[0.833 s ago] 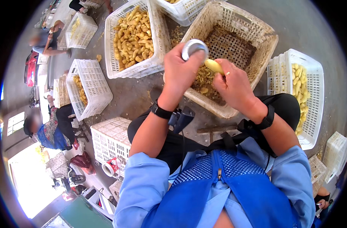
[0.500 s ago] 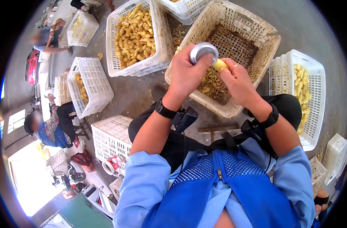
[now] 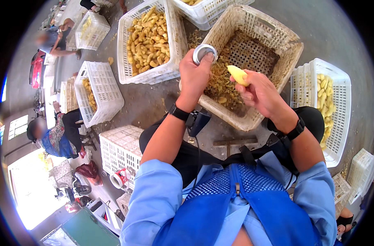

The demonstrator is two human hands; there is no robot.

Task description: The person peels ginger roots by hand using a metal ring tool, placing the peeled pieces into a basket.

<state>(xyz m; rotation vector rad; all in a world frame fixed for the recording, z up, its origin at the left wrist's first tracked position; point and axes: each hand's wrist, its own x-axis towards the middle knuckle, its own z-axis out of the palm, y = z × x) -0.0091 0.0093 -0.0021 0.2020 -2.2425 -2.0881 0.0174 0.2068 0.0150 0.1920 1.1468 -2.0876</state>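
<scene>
My left hand is closed around a round silver metal tool, shaped like a shallow ring or cup, with the thumb pressed on its rim. To its right, my right hand grips a smooth, pale-yellow peeled root piece that looks like ginger, its tapered end pointing up and left. A gap separates the tool from the root. Both hands are over the near part of a dirty cream plastic crate, which has brownish-yellow peelings on its slotted bottom.
A white crate of unpeeled yellow-brown roots stands at the far left. On the right, another white crate contains pale peeled roots. An upturned crate sits by my left knee. Other people sit among crates on the left.
My hands have moved apart: the metal tool came off the root and shifted left, while my right hand moved slightly right and down, exposing more of the root.
</scene>
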